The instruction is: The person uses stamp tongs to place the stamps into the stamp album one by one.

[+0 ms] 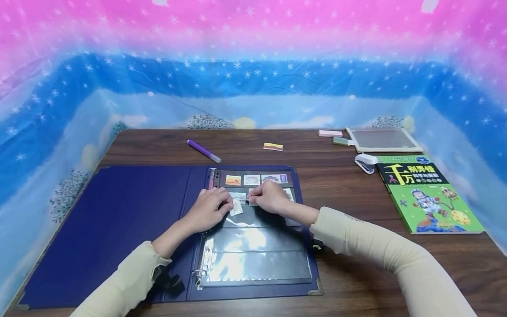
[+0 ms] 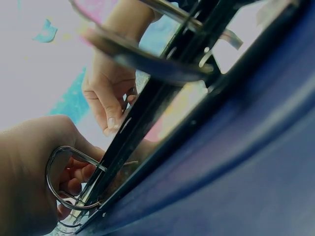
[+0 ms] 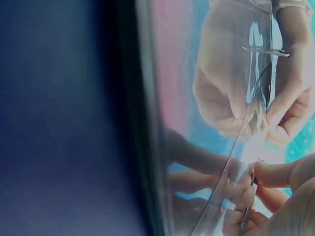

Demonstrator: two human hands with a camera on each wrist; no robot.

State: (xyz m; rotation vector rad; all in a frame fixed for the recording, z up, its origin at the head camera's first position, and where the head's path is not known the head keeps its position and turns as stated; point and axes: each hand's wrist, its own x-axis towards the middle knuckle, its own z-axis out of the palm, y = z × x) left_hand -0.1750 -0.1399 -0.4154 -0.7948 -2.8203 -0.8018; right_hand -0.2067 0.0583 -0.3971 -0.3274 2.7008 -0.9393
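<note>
A dark-blue ring binder (image 1: 119, 229) lies spread on the table, a black stamp page with clear pockets (image 1: 257, 240) on its right side. My left hand (image 1: 210, 209) pinches a small pale stamp (image 1: 236, 208) over the second pocket row. Just to the right, my right hand (image 1: 271, 197) pinches at the clear strip's edge in that row; its fingertips partly hide the spot. Several stamps, including an orange one (image 1: 233, 180), sit in the top row. In the left wrist view a metal binder ring (image 2: 51, 174) stands in front of the left hand.
A yellow-red stamp (image 1: 273, 146) and a purple marker (image 1: 203, 151) lie beyond the binder. To the right are a green book (image 1: 435, 202), a white stapler (image 1: 366, 162), a pink block (image 1: 330, 133), a green eraser-like block (image 1: 340, 141) and a white-framed pouch (image 1: 384, 140).
</note>
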